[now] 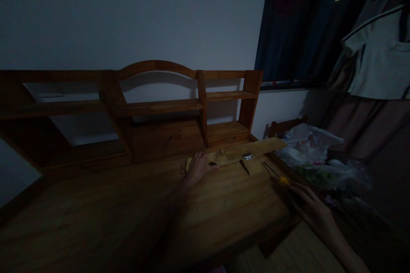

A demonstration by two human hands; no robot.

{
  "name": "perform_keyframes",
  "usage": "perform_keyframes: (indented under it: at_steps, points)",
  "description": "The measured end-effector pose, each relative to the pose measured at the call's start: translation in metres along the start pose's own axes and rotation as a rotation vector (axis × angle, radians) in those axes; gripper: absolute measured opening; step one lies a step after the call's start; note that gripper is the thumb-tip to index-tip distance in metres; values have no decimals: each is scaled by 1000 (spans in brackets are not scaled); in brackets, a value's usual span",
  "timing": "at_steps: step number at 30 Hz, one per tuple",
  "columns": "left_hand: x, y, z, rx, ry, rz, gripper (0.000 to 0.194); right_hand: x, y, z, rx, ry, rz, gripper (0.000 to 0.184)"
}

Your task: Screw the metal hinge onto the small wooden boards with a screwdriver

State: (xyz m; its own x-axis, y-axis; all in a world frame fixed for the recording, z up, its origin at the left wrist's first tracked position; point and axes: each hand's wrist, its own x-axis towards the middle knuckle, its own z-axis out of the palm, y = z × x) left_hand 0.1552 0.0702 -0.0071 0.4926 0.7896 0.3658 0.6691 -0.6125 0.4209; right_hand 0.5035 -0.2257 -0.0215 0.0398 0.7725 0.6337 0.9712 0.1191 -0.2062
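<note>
On the desk lies a long narrow wooden board with a rough, broken-looking left part. My left hand is closed over that left part, with the thumb stretched along its near edge. A small metal hinge sits at the board's near edge, and a small piece of wood projects from there toward me. To the right, my right hand is closed on the yellow handle of a screwdriver. Its shaft points left toward the small wood piece, apart from it. Dim light hides the finger details.
A wooden shelf unit stands along the back of the wooden desk, against the wall. Beyond the desk's right edge are plastic bags. A white shirt hangs at the upper right, near a dark window.
</note>
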Motion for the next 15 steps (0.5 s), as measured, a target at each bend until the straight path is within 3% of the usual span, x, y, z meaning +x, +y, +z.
perform_keyframes:
  at_steps: [4, 9, 12, 15]
  points:
    - [-6, -3, -4, 17, 91, 32, 75, 5, 24, 14, 62, -19, 99, 39]
    - [-23, -13, -19, -12, 257, 112, 56, 8, 40, 28, 52, -32, 219, 39]
    - [-34, -23, -32, -40, 327, 138, 34, 9, 39, 29, -4, -48, 213, 41]
    - [-45, -36, -49, -83, 339, 151, 28, 22, 16, 17, -61, 68, 152, 41]
